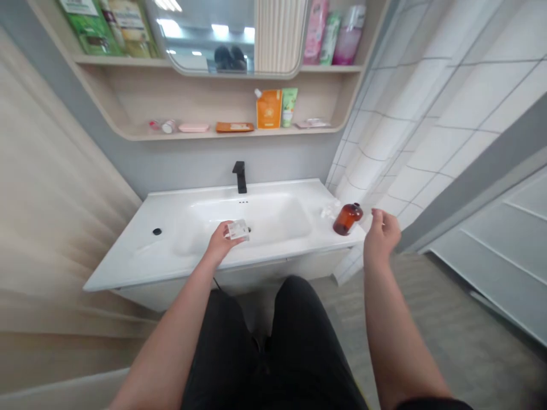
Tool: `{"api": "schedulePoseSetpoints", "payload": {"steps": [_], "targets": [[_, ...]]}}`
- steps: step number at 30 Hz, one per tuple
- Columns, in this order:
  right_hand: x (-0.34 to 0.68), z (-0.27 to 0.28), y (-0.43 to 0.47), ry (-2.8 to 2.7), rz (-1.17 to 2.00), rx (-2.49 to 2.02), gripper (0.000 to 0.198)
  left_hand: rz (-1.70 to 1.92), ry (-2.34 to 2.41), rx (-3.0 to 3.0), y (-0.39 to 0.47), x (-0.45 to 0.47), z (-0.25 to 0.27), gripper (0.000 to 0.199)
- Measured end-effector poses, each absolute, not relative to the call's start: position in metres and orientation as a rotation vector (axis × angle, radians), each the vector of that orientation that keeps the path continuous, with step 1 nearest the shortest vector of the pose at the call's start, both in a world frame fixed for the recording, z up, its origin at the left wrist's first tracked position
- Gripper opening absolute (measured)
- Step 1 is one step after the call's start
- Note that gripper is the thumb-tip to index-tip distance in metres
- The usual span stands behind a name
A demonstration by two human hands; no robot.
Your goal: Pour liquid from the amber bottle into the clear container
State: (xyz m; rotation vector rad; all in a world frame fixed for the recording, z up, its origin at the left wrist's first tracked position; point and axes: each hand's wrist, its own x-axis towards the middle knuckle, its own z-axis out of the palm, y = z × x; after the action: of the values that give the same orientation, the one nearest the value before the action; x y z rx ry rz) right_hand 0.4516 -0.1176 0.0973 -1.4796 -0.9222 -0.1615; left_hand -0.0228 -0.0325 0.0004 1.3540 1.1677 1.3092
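Observation:
My left hand [221, 244] grips a small clear plastic box [238, 229] above the front part of the white sink basin [282, 219]. My right hand [382, 233] is raised past the right end of the counter, its fingers curled and pressed together. Whether anything is between those fingers I cannot make out. Just left of it, apart from the hand, an amber bottle [348, 219] with an uncapped neck stands on the counter, some dark liquid low inside. Crumpled clear plastic [330, 209] lies beside the bottle.
A black faucet [240, 176] rises behind the basin. A black round piece [157, 232] is on the left of the counter [128, 250]. Above, a wall shelf [192, 135] holds an orange pouch [269, 109], a green tube [289, 106] and a mirror [205, 40]. White tiles [427, 131] line the right wall.

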Motion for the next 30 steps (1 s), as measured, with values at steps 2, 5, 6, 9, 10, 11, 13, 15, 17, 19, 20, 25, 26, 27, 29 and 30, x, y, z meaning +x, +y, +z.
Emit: {"api": "schedulePoseSetpoints", "payload": {"steps": [2, 5, 6, 9, 10, 11, 13, 15, 17, 19, 20, 25, 26, 27, 29, 30], "targets": [[0.477, 0.078, -0.102, -0.903, -0.19, -1.593, 0.073, 1.311, 1.171, 1.338, -0.032, -0.023, 0.0, 0.081], [0.486, 0.062, -0.079, -0.971, -0.014, -1.704, 0.122, 1.318, 1.168, 1.32, -0.031, -0.024, 0.0, 0.08], [0.484, 0.059, -0.073, -0.983, 0.048, -1.736, 0.129, 1.32, 1.164, 1.316, -0.031, -0.024, 0.0, 0.08], [0.475, 0.057, -0.068, -0.929, 0.117, -1.813, 0.118, 1.329, 1.156, 1.314, -0.031, -0.023, 0.0, 0.08], [0.471, 0.058, -0.071, -0.895, 0.098, -1.811, 0.107, 1.332, 1.158, 1.314, -0.031, -0.023, 0.0, 0.081], [0.466, 0.059, -0.075, -0.864, 0.064, -1.788, 0.098, 1.335, 1.163, 1.313, -0.031, -0.022, 0.0, 0.081], [0.45, 0.062, -0.084, -0.85, -0.004, -1.683, 0.09, 1.344, 1.172, 1.306, -0.03, -0.022, 0.0, 0.084], [0.423, 0.064, -0.09, -0.93, -0.005, -1.539, 0.093, 1.365, 1.169, 1.282, -0.03, -0.022, 0.0, 0.088], [0.384, 0.063, -0.088, -1.112, 0.1, -1.389, 0.093, 1.387, 1.147, 1.26, -0.029, -0.022, 0.0, 0.085], [0.341, 0.058, -0.076, -1.325, 0.316, -1.257, 0.091, 1.403, 1.134, 1.252, -0.029, -0.022, 0.0, 0.079], [0.321, 0.055, -0.067, -1.403, 0.442, -1.205, 0.09, 1.411, 1.133, 1.253, -0.03, -0.022, 0.0, 0.077], [0.245, 0.033, -0.012, -1.449, 0.89, -1.16, 0.095, 1.445, 1.123, 1.246, -0.034, -0.023, 0.004, 0.08], [0.237, 0.028, -0.004, -1.431, 0.937, -1.186, 0.095, 1.443, 1.113, 1.239, -0.034, -0.023, 0.005, 0.079], [0.231, 0.022, 0.003, -1.414, 0.969, -1.211, 0.092, 1.441, 1.105, 1.231, -0.034, -0.023, 0.006, 0.079], [0.225, 0.012, 0.011, -1.397, 1.02, -1.249, 0.084, 1.444, 1.103, 1.21, -0.034, -0.024, 0.007, 0.077], [0.223, 0.008, 0.013, -1.404, 1.038, -1.257, 0.08, 1.448, 1.106, 1.195, -0.034, -0.024, 0.008, 0.077]]}}
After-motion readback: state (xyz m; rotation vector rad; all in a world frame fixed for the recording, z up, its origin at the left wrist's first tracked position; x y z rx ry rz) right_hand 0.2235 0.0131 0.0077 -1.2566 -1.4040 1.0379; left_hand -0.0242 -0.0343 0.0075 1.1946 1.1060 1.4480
